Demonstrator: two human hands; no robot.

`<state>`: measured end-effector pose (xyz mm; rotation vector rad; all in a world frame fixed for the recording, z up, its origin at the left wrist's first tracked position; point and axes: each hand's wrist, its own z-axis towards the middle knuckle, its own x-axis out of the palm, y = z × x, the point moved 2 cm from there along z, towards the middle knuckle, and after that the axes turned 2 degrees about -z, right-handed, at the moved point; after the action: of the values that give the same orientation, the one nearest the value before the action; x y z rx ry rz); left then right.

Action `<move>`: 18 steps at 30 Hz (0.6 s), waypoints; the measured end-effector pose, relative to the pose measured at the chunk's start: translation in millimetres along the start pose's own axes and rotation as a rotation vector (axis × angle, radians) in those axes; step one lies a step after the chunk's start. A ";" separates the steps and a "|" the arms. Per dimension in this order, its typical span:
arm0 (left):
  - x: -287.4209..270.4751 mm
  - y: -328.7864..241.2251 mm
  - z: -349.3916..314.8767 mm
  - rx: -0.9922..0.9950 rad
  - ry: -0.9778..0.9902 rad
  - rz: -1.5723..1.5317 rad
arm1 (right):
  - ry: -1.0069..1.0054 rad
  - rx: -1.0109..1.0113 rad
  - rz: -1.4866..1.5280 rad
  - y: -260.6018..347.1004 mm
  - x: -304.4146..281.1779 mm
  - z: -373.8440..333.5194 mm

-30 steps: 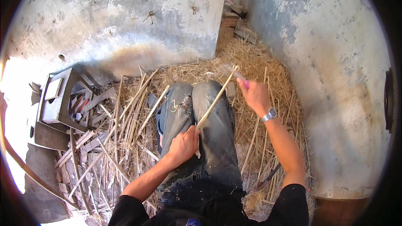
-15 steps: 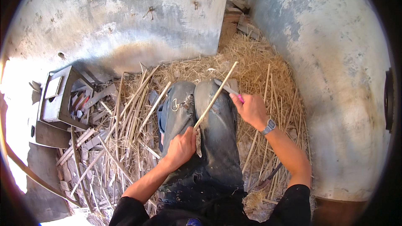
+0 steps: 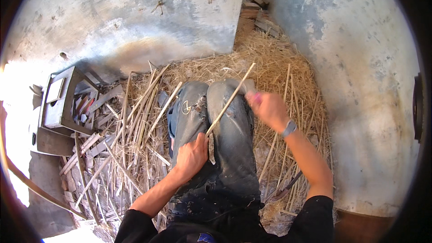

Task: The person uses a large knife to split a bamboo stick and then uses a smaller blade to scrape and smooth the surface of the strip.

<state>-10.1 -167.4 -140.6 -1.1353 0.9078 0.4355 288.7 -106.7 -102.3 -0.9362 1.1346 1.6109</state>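
My left hand [image 3: 192, 156] is closed around the lower end of a thin pale wooden stick [image 3: 231, 97]. From that fist the stick slants up and to the right, across my dusty trousers [image 3: 227, 139]. On the right, my right hand [image 3: 272, 112] grips a knife by its pink handle [image 3: 257, 98]. Motion smears this hand and the knife's blade, which is near the upper part of the stick; whether they touch I cannot tell. A narrow pale strip [image 3: 212, 149] hangs beside my left fist, between my legs.
Long thin sticks [image 3: 139, 108] lie heaped at the left, with more sticks [image 3: 288, 108] at the right. Straw and shavings [image 3: 265, 58] cover the ground. A wooden box-like frame [image 3: 58, 99] stands at the left. Weathered walls [image 3: 360, 85] rise behind and to the right.
My right hand with the knife has moved slightly up and to the right and is now blurred. The left hand still holds the stick in nearly the same place.
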 end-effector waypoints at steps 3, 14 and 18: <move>-4.2 -10.0 5.8 0.004 0.018 0.024 | 0.042 0.237 -0.042 -33.9 -3.5 19.5; -8.2 5.4 -8.6 0.010 0.058 -0.031 | -0.141 0.336 -0.133 -104.3 -53.8 52.5; -8.6 2.1 -4.7 -0.023 0.052 -0.026 | -0.151 0.178 0.151 -36.3 -55.9 29.7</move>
<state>-18.4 -169.7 -135.6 -1.1830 0.9347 0.3978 337.2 -87.2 -51.4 -0.6153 1.2435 1.6398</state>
